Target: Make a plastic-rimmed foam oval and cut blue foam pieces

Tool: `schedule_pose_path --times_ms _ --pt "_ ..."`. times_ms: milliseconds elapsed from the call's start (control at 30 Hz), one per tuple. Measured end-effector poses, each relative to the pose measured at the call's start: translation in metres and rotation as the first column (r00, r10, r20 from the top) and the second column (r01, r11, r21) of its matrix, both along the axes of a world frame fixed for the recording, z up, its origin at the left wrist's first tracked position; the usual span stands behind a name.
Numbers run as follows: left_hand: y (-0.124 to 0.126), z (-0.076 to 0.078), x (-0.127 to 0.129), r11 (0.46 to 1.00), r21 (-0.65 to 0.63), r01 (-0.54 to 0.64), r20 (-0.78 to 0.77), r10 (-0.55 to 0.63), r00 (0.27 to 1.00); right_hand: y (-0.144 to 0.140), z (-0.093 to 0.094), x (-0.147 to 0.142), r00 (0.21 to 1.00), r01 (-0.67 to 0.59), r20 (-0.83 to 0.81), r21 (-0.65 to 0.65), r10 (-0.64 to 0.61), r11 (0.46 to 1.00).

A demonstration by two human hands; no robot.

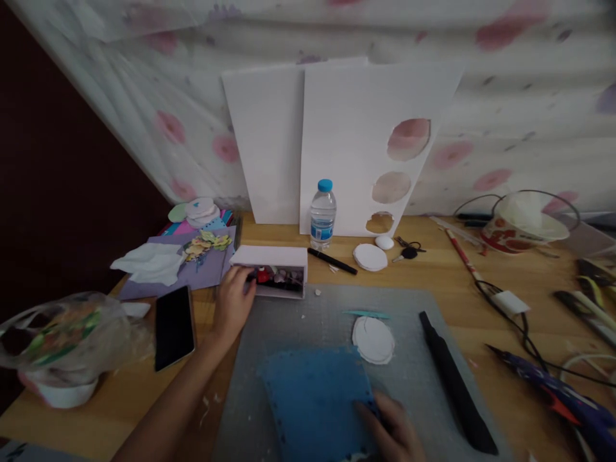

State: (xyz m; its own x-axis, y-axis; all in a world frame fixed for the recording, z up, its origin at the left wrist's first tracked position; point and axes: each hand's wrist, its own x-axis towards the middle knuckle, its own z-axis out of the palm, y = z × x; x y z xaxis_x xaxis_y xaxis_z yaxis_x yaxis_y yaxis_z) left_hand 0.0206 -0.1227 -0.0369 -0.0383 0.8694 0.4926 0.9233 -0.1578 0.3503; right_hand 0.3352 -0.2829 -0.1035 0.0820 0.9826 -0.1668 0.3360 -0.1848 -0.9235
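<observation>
My left hand is at the left end of a small open-fronted white box, its fingers curled at the opening. A dark patch shows between finger and thumb, too unclear to name. Inside the box are a red item and several dark bits. Low in the view, my right hand grips the right edge of a blue sheet with dark marks along its sides; motion blurs it slightly. The sheet is over the grey cutting mat. Just beyond it lie white round cutouts and a thin teal tool.
A water bottle stands behind the box, before leaning white boards. A black pen lies nearby. To the left are a phone and a bagged bowl; rightward, a black tool, a glue gun and cables.
</observation>
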Motion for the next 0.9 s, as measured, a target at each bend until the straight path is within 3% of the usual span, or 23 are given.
schedule_pose_path --times_ms 200,433,600,733,833,900 --pt "-0.008 -0.014 0.001 0.986 0.070 -0.152 -0.047 0.155 0.987 -0.001 0.001 -0.002 0.999 0.036 -0.015 0.002 -0.036 0.999" --pt "0.008 -0.016 -0.010 0.999 -0.010 0.035 0.000 -0.035 0.999 0.003 0.011 -0.003 0.999 0.039 -0.005 0.023 -0.038 0.999" --pt "0.023 -0.010 -0.018 0.982 -0.139 0.129 -0.037 -0.136 0.990 0.001 0.011 -0.002 0.999 0.034 0.002 0.027 -0.034 0.999" --pt "0.035 -0.003 -0.022 0.959 -0.235 0.162 -0.046 -0.177 0.983 0.008 0.007 0.001 0.994 -0.108 -0.022 0.047 0.109 0.993" --pt "0.046 0.002 -0.026 0.941 -0.286 0.181 -0.026 -0.197 0.980 0.019 0.010 0.006 0.952 -0.300 -0.006 0.190 0.307 0.935" --pt "0.055 0.006 -0.028 0.926 -0.319 0.200 -0.001 -0.212 0.977 0.025 0.014 0.011 0.927 -0.366 0.017 0.257 0.375 0.894"
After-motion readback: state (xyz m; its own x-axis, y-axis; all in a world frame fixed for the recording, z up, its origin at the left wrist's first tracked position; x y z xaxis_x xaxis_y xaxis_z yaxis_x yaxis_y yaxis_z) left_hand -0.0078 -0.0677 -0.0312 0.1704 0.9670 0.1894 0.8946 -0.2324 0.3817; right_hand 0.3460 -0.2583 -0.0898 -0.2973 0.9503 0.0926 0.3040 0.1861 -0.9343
